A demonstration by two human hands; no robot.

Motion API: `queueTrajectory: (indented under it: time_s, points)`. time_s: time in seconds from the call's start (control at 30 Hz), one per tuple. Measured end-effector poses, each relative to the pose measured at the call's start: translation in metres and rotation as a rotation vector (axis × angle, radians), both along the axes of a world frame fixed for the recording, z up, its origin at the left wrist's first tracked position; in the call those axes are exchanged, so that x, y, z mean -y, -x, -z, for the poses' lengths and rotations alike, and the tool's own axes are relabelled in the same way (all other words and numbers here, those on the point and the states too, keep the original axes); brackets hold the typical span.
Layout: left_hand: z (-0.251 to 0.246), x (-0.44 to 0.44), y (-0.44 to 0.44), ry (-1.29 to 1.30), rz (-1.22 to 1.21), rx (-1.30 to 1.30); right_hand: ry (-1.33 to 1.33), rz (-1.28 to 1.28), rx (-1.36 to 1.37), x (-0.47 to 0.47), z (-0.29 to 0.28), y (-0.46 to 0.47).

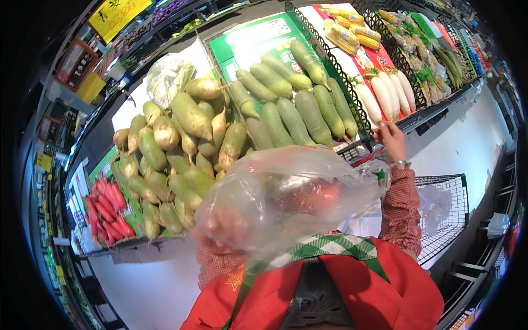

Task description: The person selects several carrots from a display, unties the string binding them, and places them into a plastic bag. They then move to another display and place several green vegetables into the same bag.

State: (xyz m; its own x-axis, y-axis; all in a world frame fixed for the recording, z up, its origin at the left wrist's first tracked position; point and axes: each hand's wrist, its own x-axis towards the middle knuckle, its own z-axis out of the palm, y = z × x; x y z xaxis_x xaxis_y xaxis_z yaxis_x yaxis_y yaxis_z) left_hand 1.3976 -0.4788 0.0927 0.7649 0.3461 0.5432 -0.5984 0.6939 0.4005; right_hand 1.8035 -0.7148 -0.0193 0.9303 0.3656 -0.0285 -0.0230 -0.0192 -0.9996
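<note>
A clear plastic bag (pixel 264 185) spreads across the middle, over the lower part of the vegetable display. My left hand (pixel 220 229) shows blurred through the film at the bag's left end, with its fingers curled on the plastic. Something red shows hazily through the bag. My right hand (pixel 391 140) reaches past the bag's knotted-looking right end. Its fingertips are bunched at the lower tip of a white radish (pixel 368 103) in the display; whether they grip it cannot be told. Several more white radishes (pixel 390 95) lie beside that one.
Green radishes (pixel 165 136) are heaped at left, with wax gourds (pixel 284 117) in the adjoining section. Red peppers (pixel 107 210) lie far left, wrapped corn (pixel 350 31) at the back. Black mesh dividers (pixel 336 62) separate sections. A wire shopping basket (pixel 445 214) stands at right.
</note>
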Motion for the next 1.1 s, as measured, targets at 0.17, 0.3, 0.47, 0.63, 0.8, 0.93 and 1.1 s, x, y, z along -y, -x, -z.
queueTrajectory:
  time_s: [0.17, 0.3, 0.47, 0.63, 0.8, 0.93, 1.1]
  points:
    - [0.003, -0.044, -0.036, 0.024, -0.024, -0.138, 0.196, -0.193, 0.162, -0.086, 0.032, -0.05]
    - [0.026, -0.053, -0.065, 0.18, -0.029, -0.319, 0.335, -0.209, 0.507, -0.16, 0.043, -0.108]
    - [0.034, -0.04, -0.076, 0.262, -0.221, -0.478, 0.63, -0.103, 0.791, -0.26, 0.037, -0.178]
    - [0.009, -0.027, -0.083, 0.17, -0.43, -0.636, 0.722, -0.23, 0.548, -0.333, 0.056, -0.213]
    - [-0.005, -0.02, -0.091, 0.202, -0.53, -0.684, 0.432, -0.328, 0.218, -0.347, 0.069, -0.233]
    - [-0.018, -0.029, -0.1, 0.218, -0.51, -0.757, 0.036, -0.404, 0.277, -0.318, -0.011, -0.205]
    - [-0.02, -0.051, -0.118, 0.179, -0.488, -0.742, -0.558, -0.705, 0.075, -0.24, -0.148, -0.123]
